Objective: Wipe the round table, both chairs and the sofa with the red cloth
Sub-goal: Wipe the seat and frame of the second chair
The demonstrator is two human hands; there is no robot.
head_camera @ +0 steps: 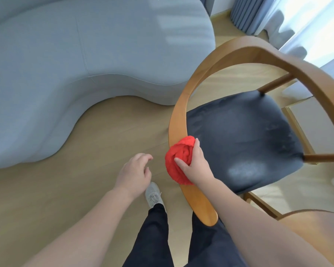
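While the left hand (133,174) hovers slack, the right hand (195,166) clutches the red cloth (178,155).

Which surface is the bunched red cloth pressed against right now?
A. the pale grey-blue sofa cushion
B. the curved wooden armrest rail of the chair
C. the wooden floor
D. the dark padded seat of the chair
B: the right hand grips the bunched red cloth around the curved wooden armrest rail of the chair, beside the dark padded seat and clear of the pale grey-blue sofa.
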